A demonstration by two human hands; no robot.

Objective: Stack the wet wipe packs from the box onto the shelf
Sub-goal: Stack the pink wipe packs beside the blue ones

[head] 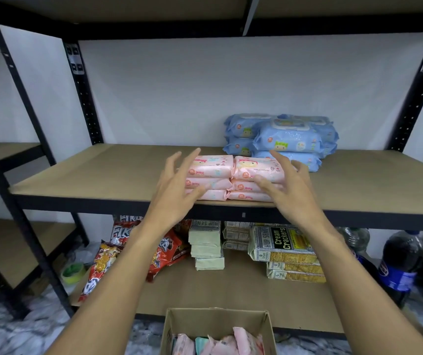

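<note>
Left hand: I see my left hand [177,190] raised at the front of the pink stacks, fingers spread wide, holding nothing; its fingertips are at or just off the left stack, and I cannot tell if they touch.
Right hand: my right hand [286,190] is spread open too and empty, in front of the right stack, thumb close against the wrappers.
Pink packs: two side-by-side stacks of soft pink plastic wet wipe packs [231,179], three high each, sit at the front edge of the brown board shelf in the black metal frame [90,172].
Blue packs: a pile of light blue plastic wet wipe packs [286,138] stands at 1 o'clock from the pink stacks, just behind them.
Box: the open brown cardboard box [215,320] is at 6 o'clock, below the shelf, with more pink packs upright inside.
Lower shelf: red snack bags [164,249] at 7 o'clock, cream cracker packets [284,242] at 5 o'clock, dark drink bottles [401,262] at 4 o'clock.
</note>
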